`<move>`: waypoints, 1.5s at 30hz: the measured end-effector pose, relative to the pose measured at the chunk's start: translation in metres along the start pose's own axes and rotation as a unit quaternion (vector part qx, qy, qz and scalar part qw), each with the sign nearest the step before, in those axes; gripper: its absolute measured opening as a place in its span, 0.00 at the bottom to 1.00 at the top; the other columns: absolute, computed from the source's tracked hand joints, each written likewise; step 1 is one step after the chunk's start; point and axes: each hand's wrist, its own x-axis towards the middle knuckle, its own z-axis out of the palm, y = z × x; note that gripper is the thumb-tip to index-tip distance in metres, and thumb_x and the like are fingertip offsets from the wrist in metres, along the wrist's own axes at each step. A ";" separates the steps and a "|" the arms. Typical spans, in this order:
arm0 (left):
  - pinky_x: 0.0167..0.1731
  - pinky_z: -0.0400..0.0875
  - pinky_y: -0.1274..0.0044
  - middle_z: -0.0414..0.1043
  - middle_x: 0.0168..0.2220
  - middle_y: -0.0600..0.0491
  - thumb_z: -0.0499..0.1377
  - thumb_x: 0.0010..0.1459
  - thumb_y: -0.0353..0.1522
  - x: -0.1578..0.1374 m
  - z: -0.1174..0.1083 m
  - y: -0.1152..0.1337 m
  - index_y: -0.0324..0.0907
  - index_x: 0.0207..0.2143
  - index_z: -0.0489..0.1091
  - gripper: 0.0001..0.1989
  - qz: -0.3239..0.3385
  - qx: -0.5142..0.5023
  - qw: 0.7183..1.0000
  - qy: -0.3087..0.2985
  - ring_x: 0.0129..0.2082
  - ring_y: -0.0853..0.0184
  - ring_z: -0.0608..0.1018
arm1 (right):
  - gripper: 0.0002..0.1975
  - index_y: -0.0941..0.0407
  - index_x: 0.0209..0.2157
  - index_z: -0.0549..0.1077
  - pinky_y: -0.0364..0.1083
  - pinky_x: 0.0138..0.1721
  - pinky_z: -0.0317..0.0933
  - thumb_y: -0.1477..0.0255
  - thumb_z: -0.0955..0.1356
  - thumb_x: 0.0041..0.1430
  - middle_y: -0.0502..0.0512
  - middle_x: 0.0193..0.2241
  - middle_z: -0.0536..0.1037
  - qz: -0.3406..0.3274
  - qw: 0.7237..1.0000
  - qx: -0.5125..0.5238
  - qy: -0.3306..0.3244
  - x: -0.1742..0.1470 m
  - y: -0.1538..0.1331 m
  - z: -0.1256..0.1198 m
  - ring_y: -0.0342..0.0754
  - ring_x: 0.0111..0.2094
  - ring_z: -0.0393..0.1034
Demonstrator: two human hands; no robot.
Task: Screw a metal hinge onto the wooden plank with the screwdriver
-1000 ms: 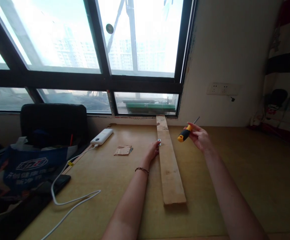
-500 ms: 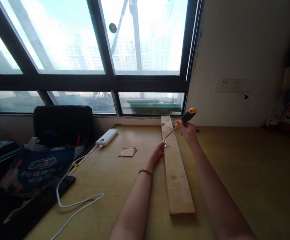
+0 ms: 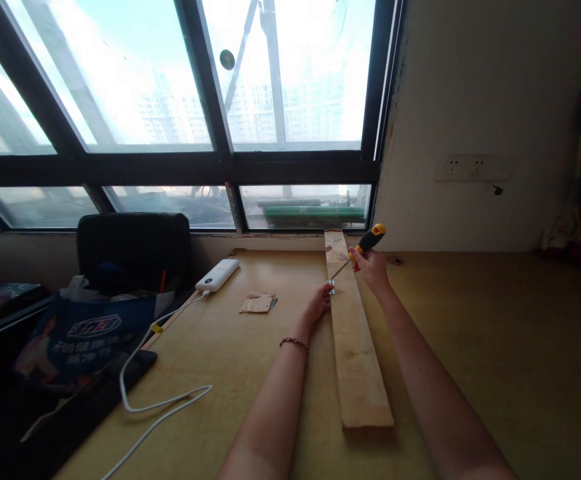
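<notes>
A long wooden board [image 3: 360, 360] lies on the table, its far end near the window. At its left edge, my left hand [image 3: 316, 303] pinches a small silvery metal plate [image 3: 331, 287] with dark holes against the wood. My right hand [image 3: 373, 268], above the board's right side, is closed round a screwdriver [image 3: 371, 237] with a black and yellow handle. The screwdriver's shaft slants down to the left, and its tip is at the plate's upper part. Whether a screw sits under the tip is too small to tell.
Left of the board lies a torn cardboard piece [image 3: 257, 303] with several screws [image 3: 273, 303] beside it. A white power bank [image 3: 217, 275] with a white cable [image 3: 167, 408] rests along the table's left edge. Beyond that edge stand a black chair [image 3: 133, 247] and a blue bag [image 3: 87, 340].
My right hand has brought the screwdriver slightly down and left, so its tip now meets the metal plate. My left hand stays on the plate. The view has shifted a little.
</notes>
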 end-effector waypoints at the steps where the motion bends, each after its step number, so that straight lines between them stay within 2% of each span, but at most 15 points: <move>1: 0.24 0.73 0.77 0.73 0.25 0.48 0.55 0.48 0.28 0.000 0.000 0.000 0.34 0.31 0.67 0.07 -0.001 0.000 1.000 0.000 0.22 0.67 0.76 | 0.26 0.58 0.20 0.68 0.43 0.20 0.62 0.47 0.62 0.48 0.53 0.14 0.72 0.001 1.000 -0.002 -0.002 0.000 0.002 0.000 0.46 0.15 0.68; 7: 0.23 0.72 0.77 0.72 0.24 0.49 0.55 0.49 0.28 -0.001 0.000 0.000 0.35 0.30 0.67 0.05 -0.002 -0.005 1.000 -0.004 0.21 0.68 0.75 | 0.24 0.58 0.20 0.67 0.43 0.21 0.59 0.50 0.62 0.50 0.53 0.14 0.70 -0.004 0.999 -0.037 -0.009 0.000 0.004 -0.001 0.46 0.16 0.67; 12: 0.23 0.72 0.79 0.72 0.22 0.50 0.55 0.49 0.28 -0.003 0.002 0.001 0.35 0.29 0.67 0.05 -0.003 0.002 1.000 0.006 0.21 0.68 0.75 | 0.21 0.58 0.21 0.69 0.42 0.23 0.55 0.53 0.64 0.49 0.52 0.18 0.70 -0.049 0.991 -0.121 0.030 -0.002 -0.002 0.004 0.45 0.21 0.64; 16: 0.23 0.71 0.80 0.72 0.23 0.50 0.55 0.49 0.28 -0.004 0.002 0.002 0.35 0.30 0.67 0.05 0.003 0.008 1.000 0.001 0.21 0.69 0.75 | 0.17 0.59 0.31 0.71 0.42 0.25 0.57 0.58 0.67 0.47 0.53 0.27 0.72 -0.077 0.994 -0.070 0.045 -0.001 -0.004 0.009 0.42 0.21 0.62; 20: 0.23 0.72 0.78 0.73 0.24 0.49 0.55 0.49 0.27 -0.003 0.001 0.001 0.35 0.30 0.67 0.05 0.012 0.010 1.000 -0.003 0.21 0.68 0.76 | 0.18 0.58 0.36 0.70 0.42 0.22 0.60 0.63 0.69 0.44 0.52 0.27 0.74 -0.051 0.999 -0.004 0.018 -0.003 -0.005 0.012 0.41 0.20 0.63; 25: 0.24 0.72 0.78 0.73 0.23 0.50 0.55 0.49 0.27 -0.004 0.002 0.002 0.35 0.29 0.66 0.04 0.003 -0.003 1.000 0.002 0.21 0.68 0.75 | 0.19 0.58 0.34 0.68 0.42 0.19 0.64 0.60 0.69 0.43 0.54 0.26 0.76 -0.001 0.995 0.078 -0.059 -0.010 -0.008 0.019 0.43 0.19 0.68; 27: 0.24 0.72 0.78 0.73 0.23 0.50 0.55 0.49 0.27 -0.004 0.002 0.002 0.35 0.30 0.67 0.04 -0.001 -0.005 1.000 0.007 0.21 0.68 0.75 | 0.20 0.58 0.34 0.66 0.43 0.20 0.65 0.57 0.68 0.44 0.55 0.27 0.76 -0.008 0.995 0.086 -0.049 -0.011 -0.011 0.020 0.44 0.19 0.69; 30: 0.23 0.71 0.79 0.73 0.23 0.49 0.54 0.49 0.26 -0.003 0.002 0.002 0.35 0.30 0.67 0.04 -0.005 -0.007 1.000 0.009 0.21 0.69 0.75 | 0.23 0.58 0.36 0.63 0.43 0.19 0.65 0.55 0.67 0.46 0.57 0.26 0.77 -0.026 0.997 0.073 0.001 -0.011 -0.017 0.014 0.45 0.19 0.70; 34: 0.24 0.71 0.79 0.73 0.24 0.49 0.54 0.49 0.26 -0.001 0.001 0.001 0.34 0.30 0.67 0.05 -0.006 -0.009 1.000 0.010 0.21 0.69 0.75 | 0.21 0.58 0.35 0.61 0.43 0.18 0.64 0.55 0.65 0.49 0.56 0.24 0.76 -0.039 0.997 0.046 0.048 -0.008 -0.022 0.003 0.45 0.17 0.69; 45: 0.23 0.71 0.79 0.73 0.24 0.49 0.54 0.49 0.27 -0.004 0.002 0.003 0.35 0.31 0.67 0.05 -0.003 -0.006 1.000 0.005 0.21 0.69 0.75 | 0.20 0.57 0.33 0.61 0.42 0.18 0.63 0.55 0.65 0.48 0.54 0.21 0.74 -0.025 0.999 0.018 0.035 -0.008 -0.024 0.000 0.44 0.16 0.68</move>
